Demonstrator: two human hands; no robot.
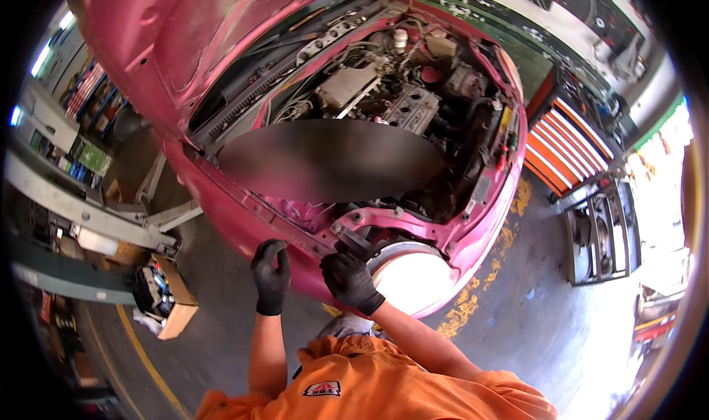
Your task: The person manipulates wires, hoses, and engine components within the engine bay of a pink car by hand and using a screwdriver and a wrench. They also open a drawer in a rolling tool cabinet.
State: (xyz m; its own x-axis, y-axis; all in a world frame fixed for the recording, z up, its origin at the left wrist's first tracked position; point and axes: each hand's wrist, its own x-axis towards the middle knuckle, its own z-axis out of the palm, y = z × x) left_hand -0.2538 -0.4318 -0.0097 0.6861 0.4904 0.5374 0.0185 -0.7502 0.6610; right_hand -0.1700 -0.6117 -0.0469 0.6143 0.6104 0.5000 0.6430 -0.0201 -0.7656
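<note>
Pink car front panel (413,224), hood (148,43) raised, engine bay (413,102) exposed above it. Left hand (271,276), black glove: fingers curled against the panel's lower edge; whether this grip encloses anything, cannot tell. Right hand (350,278), black glove: closed on a dark bracket-like part (353,240) at the panel's edge, just beside the headlight (413,276). Cardboard box (166,298) on the floor, well apart from the panel, to its left. Orange-striped tool chest (565,150) beyond the panel's right end.
</note>
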